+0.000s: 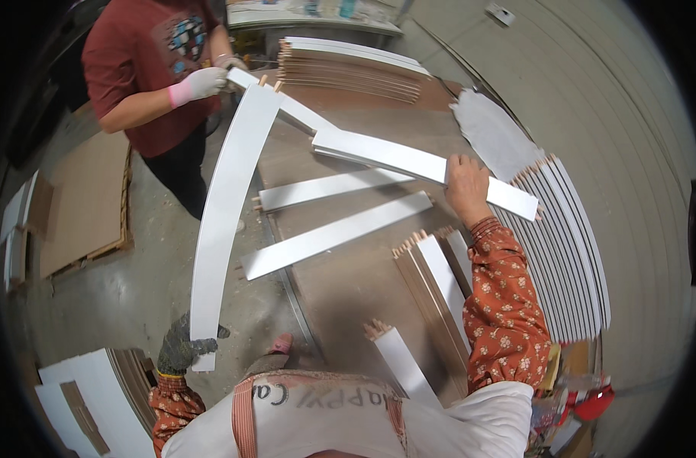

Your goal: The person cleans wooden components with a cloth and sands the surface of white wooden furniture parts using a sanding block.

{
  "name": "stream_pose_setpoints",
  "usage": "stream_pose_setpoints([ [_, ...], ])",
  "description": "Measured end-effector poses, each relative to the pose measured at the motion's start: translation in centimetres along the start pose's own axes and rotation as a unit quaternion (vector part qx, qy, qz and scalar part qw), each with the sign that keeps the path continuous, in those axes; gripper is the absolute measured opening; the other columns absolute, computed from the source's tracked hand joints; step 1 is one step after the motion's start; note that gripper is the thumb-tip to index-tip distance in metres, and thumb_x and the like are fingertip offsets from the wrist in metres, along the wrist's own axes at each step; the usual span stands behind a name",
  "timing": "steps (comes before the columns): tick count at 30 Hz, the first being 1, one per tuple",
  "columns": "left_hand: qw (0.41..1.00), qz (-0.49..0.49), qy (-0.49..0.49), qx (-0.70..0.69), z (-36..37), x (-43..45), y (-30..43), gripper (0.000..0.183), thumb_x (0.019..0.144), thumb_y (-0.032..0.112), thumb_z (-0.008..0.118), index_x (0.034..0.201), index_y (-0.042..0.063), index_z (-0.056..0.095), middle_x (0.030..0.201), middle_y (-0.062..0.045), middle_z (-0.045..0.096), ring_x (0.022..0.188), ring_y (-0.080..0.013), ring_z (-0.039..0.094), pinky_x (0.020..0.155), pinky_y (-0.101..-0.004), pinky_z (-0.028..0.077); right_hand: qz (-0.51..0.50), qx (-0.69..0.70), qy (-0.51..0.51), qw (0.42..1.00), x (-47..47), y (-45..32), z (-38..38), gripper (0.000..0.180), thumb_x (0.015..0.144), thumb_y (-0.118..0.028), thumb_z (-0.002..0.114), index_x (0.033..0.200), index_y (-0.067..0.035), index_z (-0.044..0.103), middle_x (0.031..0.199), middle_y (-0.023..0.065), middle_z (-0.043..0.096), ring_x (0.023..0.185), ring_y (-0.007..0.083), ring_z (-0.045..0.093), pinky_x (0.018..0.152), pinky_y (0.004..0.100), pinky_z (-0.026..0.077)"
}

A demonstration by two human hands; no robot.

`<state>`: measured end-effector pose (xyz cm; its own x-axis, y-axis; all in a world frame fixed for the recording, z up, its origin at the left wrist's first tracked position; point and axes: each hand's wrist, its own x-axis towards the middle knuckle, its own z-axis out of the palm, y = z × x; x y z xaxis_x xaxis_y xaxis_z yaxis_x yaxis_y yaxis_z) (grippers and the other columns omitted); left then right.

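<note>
My left hand (179, 346), in a dark work glove, grips the near end of a long white board (228, 217). Two wooden dowels stick out of that board's far end, close to the co-worker. My bare right hand (467, 186) is closed over a white board (388, 151) near its right end, where dowels also show. Another board seems to lie under it; how many are in the grip is hidden. Below these, two white dowelled boards lie slanted on the brown worktable: an upper board (331, 188) and a lower board (336, 235).
A co-worker in white gloves (202, 86) holds a narrow white board (305, 111) at the table's far left. Stacked boards stand at the back (348, 68), along the right (554, 257) and near my right arm (434, 286). Panels (96, 383) lean at lower left, near a pallet (90, 200).
</note>
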<state>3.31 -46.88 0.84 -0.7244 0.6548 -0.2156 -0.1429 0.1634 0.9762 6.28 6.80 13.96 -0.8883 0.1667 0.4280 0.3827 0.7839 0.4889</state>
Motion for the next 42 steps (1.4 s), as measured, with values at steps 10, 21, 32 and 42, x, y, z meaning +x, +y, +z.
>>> stream_pose_setpoints([
  [10, 0.989, -0.092, 0.095, -0.066, 1.6, 0.3, 0.7, 0.051, 0.066, 0.009, 0.069, 0.111, -0.001, 0.05, 0.088, -0.012, 0.066, 0.069, -0.0136, 0.06, 0.06, -0.0267, 0.048, -0.005, 0.101, -0.097, 0.99, 2.6, -3.0, 8.5, 0.04, 0.054, -0.013, 0.077, 0.086, -0.007, 0.052, 0.088, 0.009, 0.057, 0.086, 0.0272, 0.055, 0.068, 0.0406, 0.042],
  [21, 0.983, -0.151, 0.057, -0.084, 1.3, 0.7, 1.9, 0.05, 0.066, 0.009, 0.069, 0.111, -0.001, 0.049, 0.09, -0.014, 0.065, 0.073, -0.0168, 0.061, 0.06, -0.0271, 0.049, -0.017, 0.174, -0.168, 0.97, 1.9, -7.1, 12.0, 0.036, 0.058, -0.009, 0.074, 0.087, -0.005, 0.052, 0.091, 0.0114, 0.058, 0.088, 0.028, 0.056, 0.07, 0.0407, 0.043],
  [32, 0.98, -0.155, 0.101, -0.077, 1.6, 0.1, 2.6, 0.047, 0.066, 0.01, 0.069, 0.109, 0.001, 0.05, 0.087, -0.013, 0.065, 0.071, -0.0162, 0.061, 0.059, -0.027, 0.048, 0.001, 0.187, -0.2, 0.962, 2.4, -8.7, 12.5, 0.019, 0.069, -0.003, 0.056, 0.088, -0.005, 0.056, 0.089, 0.0127, 0.059, 0.088, 0.0279, 0.057, 0.073, 0.0396, 0.044],
  [42, 0.988, -0.118, 0.08, -0.06, 0.7, -0.3, 0.9, 0.046, 0.069, 0.009, 0.068, 0.11, 0.0, 0.05, 0.092, -0.013, 0.065, 0.069, -0.014, 0.059, 0.06, -0.0274, 0.048, -0.01, 0.213, -0.219, 0.952, 2.6, -8.2, 12.5, 0.045, 0.056, -0.018, 0.078, 0.09, -0.005, 0.052, 0.094, 0.0125, 0.057, 0.092, 0.029, 0.055, 0.077, 0.0415, 0.043],
])
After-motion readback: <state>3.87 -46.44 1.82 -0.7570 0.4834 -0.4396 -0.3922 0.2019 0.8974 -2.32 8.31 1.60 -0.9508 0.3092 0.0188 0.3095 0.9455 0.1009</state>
